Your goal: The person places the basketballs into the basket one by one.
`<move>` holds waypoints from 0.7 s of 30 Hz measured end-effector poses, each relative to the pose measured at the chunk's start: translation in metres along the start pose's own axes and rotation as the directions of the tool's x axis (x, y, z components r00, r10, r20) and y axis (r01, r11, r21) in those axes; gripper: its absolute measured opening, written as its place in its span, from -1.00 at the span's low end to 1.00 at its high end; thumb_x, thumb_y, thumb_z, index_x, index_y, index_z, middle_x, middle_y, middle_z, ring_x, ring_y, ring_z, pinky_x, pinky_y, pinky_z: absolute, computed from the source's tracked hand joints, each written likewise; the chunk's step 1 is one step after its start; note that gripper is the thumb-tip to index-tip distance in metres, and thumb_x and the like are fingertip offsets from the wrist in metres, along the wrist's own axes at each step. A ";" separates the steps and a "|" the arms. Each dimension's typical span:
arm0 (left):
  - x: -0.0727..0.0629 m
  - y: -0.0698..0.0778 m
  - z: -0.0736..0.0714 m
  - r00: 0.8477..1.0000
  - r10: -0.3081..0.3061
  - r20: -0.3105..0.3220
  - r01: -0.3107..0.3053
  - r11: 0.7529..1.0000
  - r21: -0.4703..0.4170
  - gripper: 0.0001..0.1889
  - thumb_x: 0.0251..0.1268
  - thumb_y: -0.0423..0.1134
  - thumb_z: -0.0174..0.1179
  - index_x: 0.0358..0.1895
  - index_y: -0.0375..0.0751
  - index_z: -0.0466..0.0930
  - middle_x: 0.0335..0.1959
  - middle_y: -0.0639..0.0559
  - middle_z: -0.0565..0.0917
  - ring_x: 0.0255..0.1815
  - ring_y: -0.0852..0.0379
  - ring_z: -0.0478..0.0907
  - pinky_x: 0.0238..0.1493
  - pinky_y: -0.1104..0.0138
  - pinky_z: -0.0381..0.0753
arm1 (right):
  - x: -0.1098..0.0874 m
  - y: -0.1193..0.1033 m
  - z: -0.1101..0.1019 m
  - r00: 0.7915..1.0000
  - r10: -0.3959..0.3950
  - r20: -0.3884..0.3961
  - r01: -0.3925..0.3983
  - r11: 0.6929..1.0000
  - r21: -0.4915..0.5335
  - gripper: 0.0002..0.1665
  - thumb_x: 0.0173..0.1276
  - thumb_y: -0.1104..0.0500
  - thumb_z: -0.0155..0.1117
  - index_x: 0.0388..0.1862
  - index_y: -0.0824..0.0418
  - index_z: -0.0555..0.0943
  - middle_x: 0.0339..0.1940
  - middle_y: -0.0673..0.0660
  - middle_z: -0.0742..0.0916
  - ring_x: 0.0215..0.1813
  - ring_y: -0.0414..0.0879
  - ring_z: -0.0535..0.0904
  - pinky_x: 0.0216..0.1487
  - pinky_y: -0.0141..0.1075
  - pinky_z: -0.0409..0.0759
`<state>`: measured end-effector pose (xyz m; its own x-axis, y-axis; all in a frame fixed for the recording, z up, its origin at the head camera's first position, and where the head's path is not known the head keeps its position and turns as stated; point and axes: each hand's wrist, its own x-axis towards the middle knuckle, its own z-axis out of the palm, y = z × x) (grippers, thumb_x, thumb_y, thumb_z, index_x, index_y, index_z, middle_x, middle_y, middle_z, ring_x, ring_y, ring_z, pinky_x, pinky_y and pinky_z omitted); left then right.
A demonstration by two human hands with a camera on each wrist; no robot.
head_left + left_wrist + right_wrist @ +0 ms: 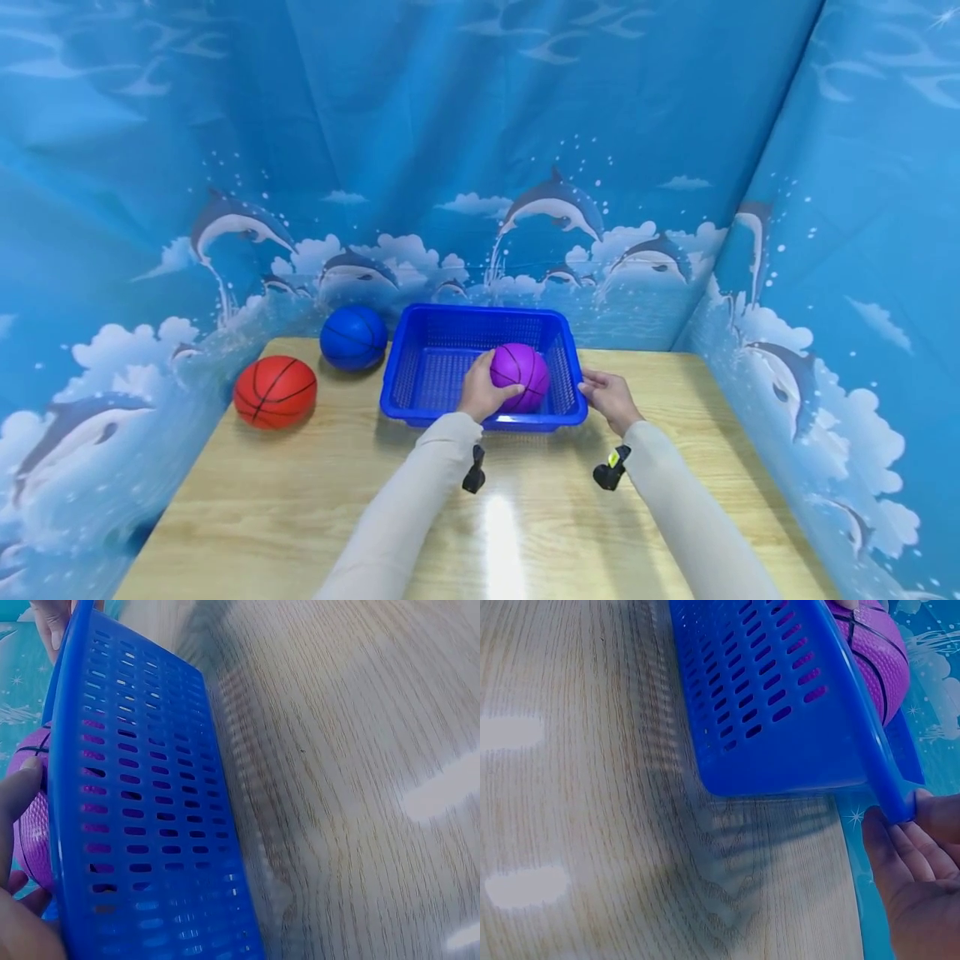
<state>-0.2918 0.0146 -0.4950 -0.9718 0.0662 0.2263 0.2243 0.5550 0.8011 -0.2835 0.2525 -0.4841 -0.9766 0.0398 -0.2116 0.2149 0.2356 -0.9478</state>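
- Purple ball [523, 375] in basket [438, 375], four o'clock: left hand [480, 388] grips it, apparently placing.
- Right hand [612, 400] pinches rim [572, 362], three o'clock.
- Next likely calls for releasing ball.

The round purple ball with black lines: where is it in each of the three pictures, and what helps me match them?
Head: just right of centre, in the right half of the blue perforated plastic basket; purple ball.
Left wrist: at the left edge, partly behind the basket wall; purple ball.
Right wrist: top right, cut by the top edge; purple ball.
Shared landmark: the basket.
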 end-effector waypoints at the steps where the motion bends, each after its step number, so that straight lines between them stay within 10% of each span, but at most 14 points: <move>1: 0.000 0.000 -0.001 1.000 0.000 0.004 0.000 1.000 -0.001 -0.14 -0.08 -0.17 0.49 0.32 -0.45 0.31 0.30 -0.34 0.41 0.31 -0.27 0.36 0.29 -0.03 0.38 | 0.000 0.000 0.000 1.000 0.004 0.000 -0.004 1.000 0.000 -0.47 0.47 0.37 -0.02 0.38 0.49 0.25 0.27 0.46 0.46 0.25 0.23 0.48 0.16 -0.17 0.54; 21: 0.018 -0.002 -0.079 0.999 -0.045 0.030 0.045 0.999 0.018 -0.17 0.12 -0.14 0.40 0.43 -0.31 0.20 0.44 -0.24 0.25 0.47 -0.16 0.14 0.45 0.03 0.12 | -0.001 0.000 0.001 1.000 0.008 -0.007 -0.008 1.000 0.009 -0.47 0.47 0.38 -0.04 0.37 0.54 0.23 0.27 0.49 0.45 0.28 0.25 0.44 0.18 -0.15 0.52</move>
<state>-0.3035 -0.0508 -0.4484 -0.9827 0.0658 0.1730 0.1792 0.5726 0.8000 -0.2827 0.2520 -0.4844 -0.9750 0.0486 -0.2170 0.2224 0.2261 -0.9484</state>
